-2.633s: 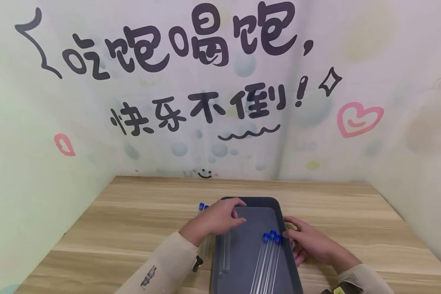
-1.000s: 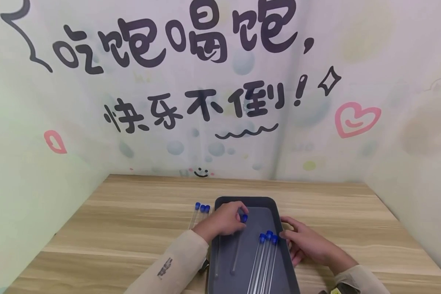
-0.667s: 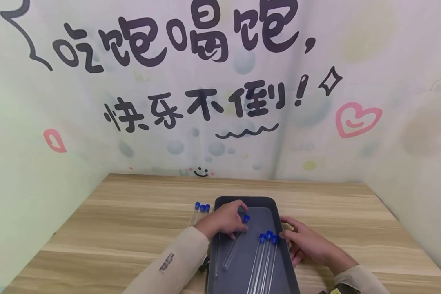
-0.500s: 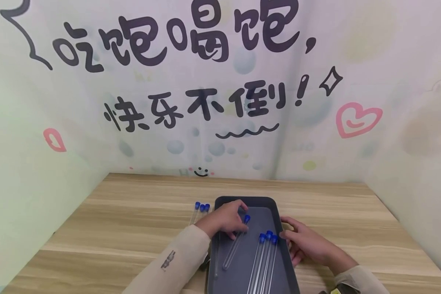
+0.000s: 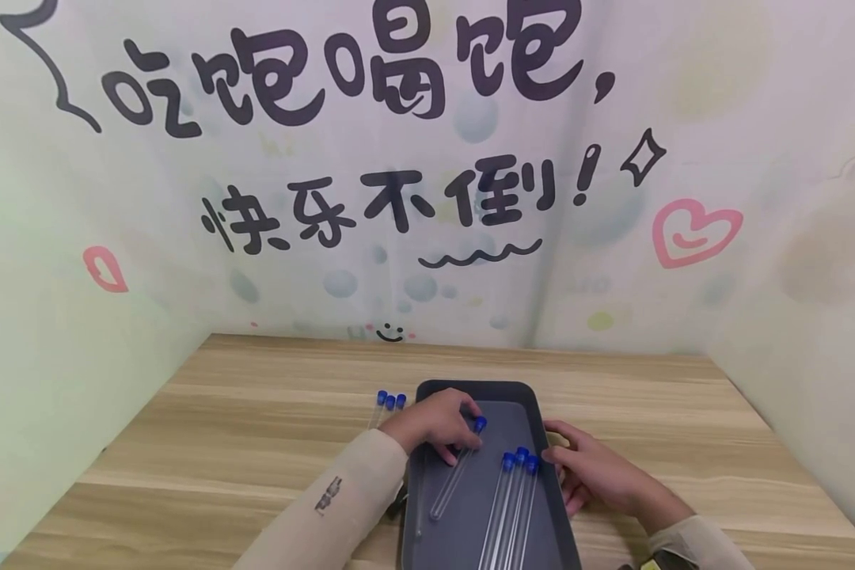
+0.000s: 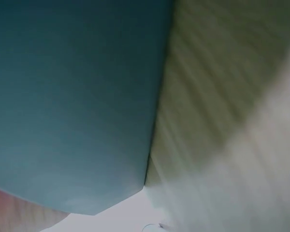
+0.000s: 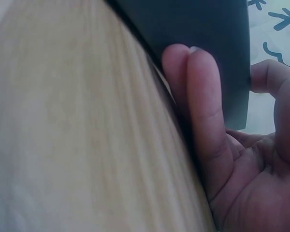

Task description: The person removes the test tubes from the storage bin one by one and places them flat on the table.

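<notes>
Work seemingly about midway: three long clear tubes with blue caps (image 5: 511, 507) lie grouped at five o'clock in your dark grey rectangular tray (image 5: 509, 391), apparently done. Your left hand (image 5: 438, 417) pinches a tilted blue-capped clear tube (image 5: 453, 484) near its cap, toward nine o'clock. Seemingly left: a faint clear tube (image 5: 419, 518), cap hidden, along the tray's wall at eight o'clock, and three further blue-capped clear tubes (image 5: 391, 402) on the wood-grained table (image 5: 256, 412) at ten. Your right hand (image 5: 591, 469) grips the tray's edge at three o'clock, thumb at the rim.
</notes>
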A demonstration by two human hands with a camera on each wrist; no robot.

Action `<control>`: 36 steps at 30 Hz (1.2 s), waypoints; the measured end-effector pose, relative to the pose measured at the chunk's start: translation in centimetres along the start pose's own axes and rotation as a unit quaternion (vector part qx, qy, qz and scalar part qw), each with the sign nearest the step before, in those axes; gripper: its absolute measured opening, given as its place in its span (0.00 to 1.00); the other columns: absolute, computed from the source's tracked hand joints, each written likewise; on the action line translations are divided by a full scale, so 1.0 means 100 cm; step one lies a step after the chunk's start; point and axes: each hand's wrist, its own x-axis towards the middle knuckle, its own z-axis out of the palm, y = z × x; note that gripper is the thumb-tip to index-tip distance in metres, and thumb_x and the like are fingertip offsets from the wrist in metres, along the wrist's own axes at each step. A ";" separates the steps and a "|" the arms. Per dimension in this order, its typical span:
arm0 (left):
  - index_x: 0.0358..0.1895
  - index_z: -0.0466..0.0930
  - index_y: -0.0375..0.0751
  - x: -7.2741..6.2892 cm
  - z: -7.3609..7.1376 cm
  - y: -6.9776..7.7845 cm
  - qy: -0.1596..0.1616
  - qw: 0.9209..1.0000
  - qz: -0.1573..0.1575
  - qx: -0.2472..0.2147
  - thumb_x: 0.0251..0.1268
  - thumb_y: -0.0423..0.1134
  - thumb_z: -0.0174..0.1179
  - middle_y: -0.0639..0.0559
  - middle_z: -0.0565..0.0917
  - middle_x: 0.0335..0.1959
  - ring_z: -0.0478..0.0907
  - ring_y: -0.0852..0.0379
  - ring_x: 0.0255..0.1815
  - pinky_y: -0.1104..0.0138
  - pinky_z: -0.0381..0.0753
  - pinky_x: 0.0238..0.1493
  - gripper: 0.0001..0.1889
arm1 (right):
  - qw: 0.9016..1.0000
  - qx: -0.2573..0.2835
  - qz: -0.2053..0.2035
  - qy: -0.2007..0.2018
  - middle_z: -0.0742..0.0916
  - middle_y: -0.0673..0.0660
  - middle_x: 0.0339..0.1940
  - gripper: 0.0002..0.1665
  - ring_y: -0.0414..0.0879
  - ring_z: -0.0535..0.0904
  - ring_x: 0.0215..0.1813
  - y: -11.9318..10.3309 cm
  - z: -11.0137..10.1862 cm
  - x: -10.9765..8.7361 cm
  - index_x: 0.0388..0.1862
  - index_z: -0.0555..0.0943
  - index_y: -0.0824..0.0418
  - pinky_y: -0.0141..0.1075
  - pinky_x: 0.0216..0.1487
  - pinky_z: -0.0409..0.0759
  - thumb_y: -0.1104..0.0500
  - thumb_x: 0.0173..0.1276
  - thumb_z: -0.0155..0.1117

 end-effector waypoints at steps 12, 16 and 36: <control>0.55 0.78 0.40 -0.004 -0.002 -0.002 0.000 0.999 0.041 -0.030 0.58 0.28 0.68 0.49 0.83 0.27 0.79 0.56 0.25 0.66 0.84 0.18 0.21 | 1.000 0.005 -0.004 -0.008 0.79 0.51 0.27 0.45 0.42 0.82 0.21 -0.001 0.002 -0.001 0.81 0.42 0.61 0.38 0.25 0.87 0.54 0.76 0.52; 0.56 0.77 0.41 -0.005 -0.002 -0.003 0.004 0.998 0.049 -0.040 0.58 0.28 0.68 0.48 0.83 0.29 0.80 0.56 0.25 0.65 0.85 0.19 0.21 | 1.000 0.005 -0.004 -0.008 0.79 0.52 0.27 0.45 0.42 0.82 0.21 -0.002 0.002 -0.002 0.81 0.42 0.61 0.38 0.25 0.87 0.54 0.75 0.52; 0.62 0.75 0.43 -0.030 -0.035 -0.005 0.055 0.985 0.117 -0.118 0.62 0.31 0.67 0.46 0.80 0.37 0.81 0.55 0.30 0.59 0.89 0.27 0.24 | 1.000 -0.003 0.001 0.004 0.77 0.52 0.27 0.46 0.41 0.80 0.20 0.000 0.001 0.000 0.81 0.41 0.61 0.37 0.23 0.85 0.53 0.75 0.53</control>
